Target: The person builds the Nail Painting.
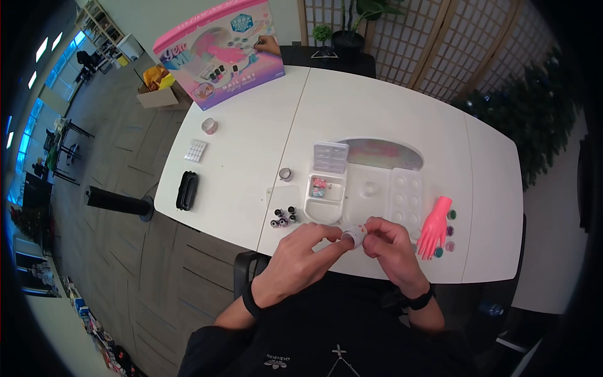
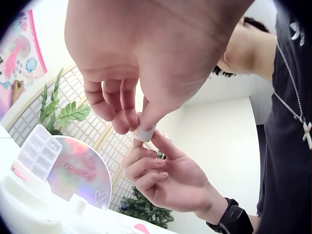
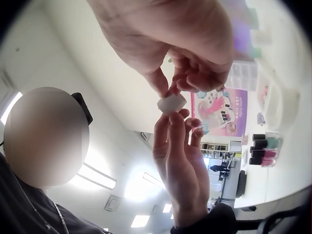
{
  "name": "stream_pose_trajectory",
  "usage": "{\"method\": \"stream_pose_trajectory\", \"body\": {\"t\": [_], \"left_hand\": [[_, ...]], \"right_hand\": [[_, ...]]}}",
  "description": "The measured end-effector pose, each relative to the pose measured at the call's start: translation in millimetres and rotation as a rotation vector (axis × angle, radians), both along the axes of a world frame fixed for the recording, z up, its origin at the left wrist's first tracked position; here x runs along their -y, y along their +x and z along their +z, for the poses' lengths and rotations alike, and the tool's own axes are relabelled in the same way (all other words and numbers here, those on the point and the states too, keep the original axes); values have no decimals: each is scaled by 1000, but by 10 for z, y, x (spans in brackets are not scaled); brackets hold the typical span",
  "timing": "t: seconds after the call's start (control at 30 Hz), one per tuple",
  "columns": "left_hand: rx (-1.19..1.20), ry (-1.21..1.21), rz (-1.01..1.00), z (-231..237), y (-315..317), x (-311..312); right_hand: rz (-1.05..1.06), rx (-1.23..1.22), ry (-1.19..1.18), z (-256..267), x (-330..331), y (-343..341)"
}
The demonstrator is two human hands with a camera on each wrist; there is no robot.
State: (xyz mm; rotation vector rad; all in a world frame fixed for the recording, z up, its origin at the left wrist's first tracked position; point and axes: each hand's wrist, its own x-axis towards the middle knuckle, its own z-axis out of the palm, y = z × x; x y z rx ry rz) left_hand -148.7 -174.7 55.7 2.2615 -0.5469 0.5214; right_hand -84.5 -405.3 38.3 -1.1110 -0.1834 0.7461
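item: left hand [image 1: 300, 261], black band at the wrist; thumb and fingers curled in, pinching a small white container [image 1: 355, 235].
item: right hand [image 1: 397, 254], black watch at the wrist; fingers bent, thumb and fingertips pinching the edge of the same container, which is held up between both hands above the near edge of the white counter [image 1: 370, 108].
item: pink model hand [image 1: 433, 226], lying right of the hands; four small coloured pots [image 1: 450, 230] just beside it.
item: nail polish bottles [image 1: 283, 221], black-capped, clustered left of the hands.
item: white tray [image 1: 325, 210], small pink and blue pieces [image 1: 319, 186] in its upper compartment.
item: white palette [image 1: 407, 196], round wells.
item: clear divided case [image 1: 330, 157], at the tray's far end.
item: iridescent panel [image 1: 384, 154], upright behind.
item: black case [image 1: 187, 191], far left.
item: nail art box [image 1: 221, 56], standing at the far left corner.
item: folding screen [image 1: 433, 44], beyond the counter.
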Motion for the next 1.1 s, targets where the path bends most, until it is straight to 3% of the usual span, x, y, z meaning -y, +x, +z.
{"method": "stream_pose_trajectory", "body": {"t": [0.13, 0.43, 0.63, 0.83, 1.1], "left_hand": [[-21, -31, 38, -31, 22, -9], [-599, -786, -4, -36, -2, 42], [-574, -941, -25, -195, -28, 184], [-490, -859, 4, -232, -39, 219], [-358, -634, 95, -160, -36, 224]], "right_hand": [[-27, 64, -55, -42, -13, -1], [-224, 670, -321, -55, -151, -103], [-234, 902, -442, -24, -149, -115], [-243, 891, -393, -41, -134, -121], [-194, 425, -197, -5, -105, -138]]}}
